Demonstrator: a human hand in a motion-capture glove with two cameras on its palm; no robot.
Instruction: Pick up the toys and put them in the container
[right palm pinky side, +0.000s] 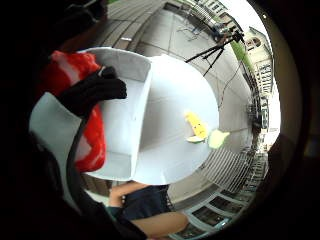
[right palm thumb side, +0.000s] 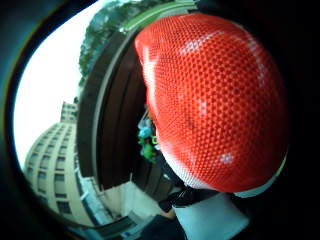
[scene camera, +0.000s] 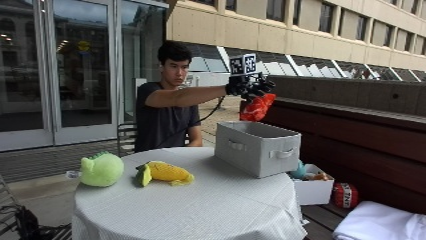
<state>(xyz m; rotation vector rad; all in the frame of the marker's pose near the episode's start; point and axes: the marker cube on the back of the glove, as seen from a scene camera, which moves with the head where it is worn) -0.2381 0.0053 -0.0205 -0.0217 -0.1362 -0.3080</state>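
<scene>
While the bench (scene camera: 200, 210) sits nearest us w/ a green plush (scene camera: 102, 170) & yellow corn toy (scene camera: 165, 172) on its near side, we see the grey container (scene camera: 256, 147) farther back; above it the gloved right hand (scene camera: 247, 86) grips a red mesh toy (scene camera: 257, 108), fingers curled round it.
</scene>
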